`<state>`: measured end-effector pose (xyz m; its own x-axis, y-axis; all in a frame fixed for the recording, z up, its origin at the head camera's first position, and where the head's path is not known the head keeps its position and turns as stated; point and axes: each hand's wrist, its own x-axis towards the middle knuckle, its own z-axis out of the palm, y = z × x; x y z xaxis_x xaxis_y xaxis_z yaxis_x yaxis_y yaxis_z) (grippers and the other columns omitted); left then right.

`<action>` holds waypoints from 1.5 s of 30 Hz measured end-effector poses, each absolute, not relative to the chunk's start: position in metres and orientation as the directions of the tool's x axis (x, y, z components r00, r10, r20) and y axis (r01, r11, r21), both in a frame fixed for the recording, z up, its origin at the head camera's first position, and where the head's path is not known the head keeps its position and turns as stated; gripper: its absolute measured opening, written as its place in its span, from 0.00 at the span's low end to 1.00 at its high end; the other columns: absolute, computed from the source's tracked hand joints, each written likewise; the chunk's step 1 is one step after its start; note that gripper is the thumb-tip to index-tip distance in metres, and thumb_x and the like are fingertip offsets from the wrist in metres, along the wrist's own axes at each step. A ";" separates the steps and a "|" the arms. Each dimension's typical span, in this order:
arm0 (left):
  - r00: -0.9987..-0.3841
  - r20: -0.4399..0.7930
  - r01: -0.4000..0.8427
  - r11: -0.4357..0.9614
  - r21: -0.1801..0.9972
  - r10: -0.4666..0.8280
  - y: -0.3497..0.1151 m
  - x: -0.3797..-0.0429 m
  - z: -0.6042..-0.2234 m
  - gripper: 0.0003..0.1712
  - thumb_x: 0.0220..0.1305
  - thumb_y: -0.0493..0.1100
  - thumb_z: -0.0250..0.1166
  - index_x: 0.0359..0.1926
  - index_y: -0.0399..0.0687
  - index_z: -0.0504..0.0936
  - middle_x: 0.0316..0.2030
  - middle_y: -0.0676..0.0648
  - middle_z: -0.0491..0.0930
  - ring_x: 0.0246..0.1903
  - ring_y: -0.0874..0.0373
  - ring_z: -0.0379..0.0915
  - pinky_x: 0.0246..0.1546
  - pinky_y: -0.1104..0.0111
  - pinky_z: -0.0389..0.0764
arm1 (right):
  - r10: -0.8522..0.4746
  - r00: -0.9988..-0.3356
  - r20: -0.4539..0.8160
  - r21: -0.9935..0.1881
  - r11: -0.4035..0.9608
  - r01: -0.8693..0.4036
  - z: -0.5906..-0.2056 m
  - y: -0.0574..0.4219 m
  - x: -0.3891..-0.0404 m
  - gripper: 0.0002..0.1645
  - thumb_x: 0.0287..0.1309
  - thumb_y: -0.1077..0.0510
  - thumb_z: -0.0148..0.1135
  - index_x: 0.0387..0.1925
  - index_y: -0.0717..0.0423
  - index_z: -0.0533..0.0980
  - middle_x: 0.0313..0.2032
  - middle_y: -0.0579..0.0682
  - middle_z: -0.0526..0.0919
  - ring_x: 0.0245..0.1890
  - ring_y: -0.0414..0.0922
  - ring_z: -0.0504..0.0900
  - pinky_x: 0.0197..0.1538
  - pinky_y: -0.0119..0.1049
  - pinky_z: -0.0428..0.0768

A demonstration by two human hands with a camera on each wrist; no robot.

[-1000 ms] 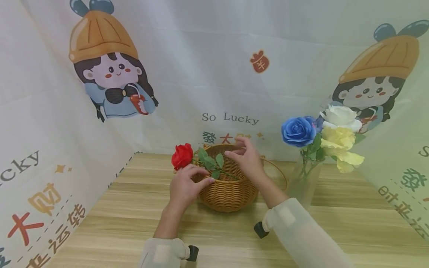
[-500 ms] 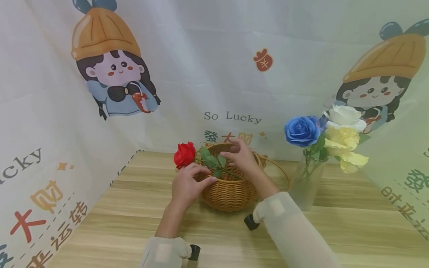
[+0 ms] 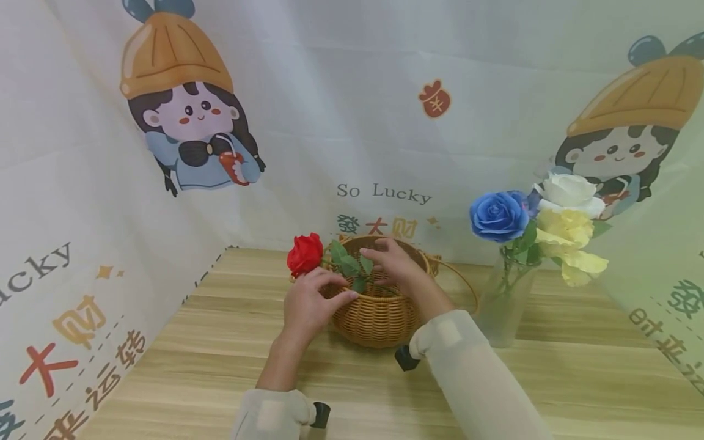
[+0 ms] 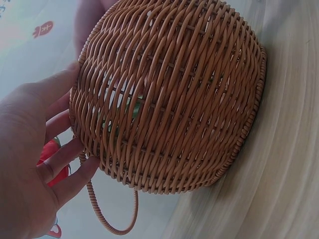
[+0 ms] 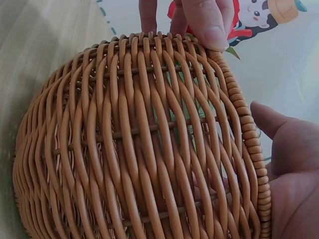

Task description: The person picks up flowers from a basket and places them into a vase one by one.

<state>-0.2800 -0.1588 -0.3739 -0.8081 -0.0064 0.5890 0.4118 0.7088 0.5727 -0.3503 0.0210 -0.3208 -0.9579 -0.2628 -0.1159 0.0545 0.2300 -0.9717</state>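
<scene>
A brown wicker basket [image 3: 376, 324] stands on the table. My left hand [image 3: 310, 308] grips its left side, thumb on the rim and fingers against the outer wall, as the left wrist view confirms. A red rose [image 3: 305, 253] leans out over the left rim, its green leaves [image 3: 349, 266] lying inside. My right hand [image 3: 398, 263] reaches over the basket's opening with its fingers partly inside, close to the leaves. In the right wrist view the right thumb [image 5: 269, 119] is extended above the rim, while the weave mostly hides the fingers. No object shows in that hand.
Right of the basket stands a clear vase [image 3: 503, 305] holding a blue rose [image 3: 497, 215], a white rose [image 3: 569, 192] and yellow flowers [image 3: 566, 235]. The basket's thin handle [image 3: 467, 278] hangs toward the vase. A printed cloth [image 3: 308, 122] closes off the back and sides.
My right hand has moved left and lower into the basket's opening. The left hand keeps its grip, and the rose stays at the left rim. The head view has shifted slightly.
</scene>
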 end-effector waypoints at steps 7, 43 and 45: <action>-0.805 0.593 0.417 0.704 0.575 -0.008 -0.158 -0.280 -0.375 0.14 0.48 0.55 0.77 0.34 0.57 0.88 0.35 0.56 0.81 0.41 0.54 0.75 0.42 0.59 0.75 | -0.297 -0.941 -0.162 -0.963 0.254 0.086 -0.324 0.021 -0.351 0.44 0.66 0.42 0.57 0.73 0.54 0.50 0.71 0.60 0.54 0.67 0.63 0.61 0.59 0.58 0.69; -0.795 0.606 0.428 0.700 0.572 -0.008 -0.159 -0.279 -0.374 0.14 0.47 0.55 0.78 0.34 0.58 0.88 0.34 0.58 0.81 0.37 0.58 0.76 0.35 0.63 0.75 | -0.424 -0.892 -0.158 -0.947 0.322 0.015 -0.326 0.018 -0.354 0.43 0.66 0.39 0.55 0.73 0.52 0.52 0.71 0.58 0.54 0.62 0.62 0.67 0.59 0.53 0.71; -0.795 0.606 0.427 0.703 0.568 -0.006 -0.159 -0.279 -0.374 0.13 0.48 0.55 0.78 0.34 0.58 0.88 0.34 0.57 0.81 0.39 0.58 0.75 0.36 0.62 0.75 | -0.422 -0.895 -0.146 -0.949 0.314 0.007 -0.327 0.018 -0.354 0.44 0.65 0.42 0.59 0.73 0.52 0.52 0.71 0.59 0.55 0.61 0.62 0.68 0.58 0.53 0.72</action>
<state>-0.2785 -0.1587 -0.3739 -0.7955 -0.0060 0.6059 0.4274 0.7033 0.5681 -0.3541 0.0178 -0.3266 -0.8949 -0.4217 -0.1464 0.0075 0.3137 -0.9495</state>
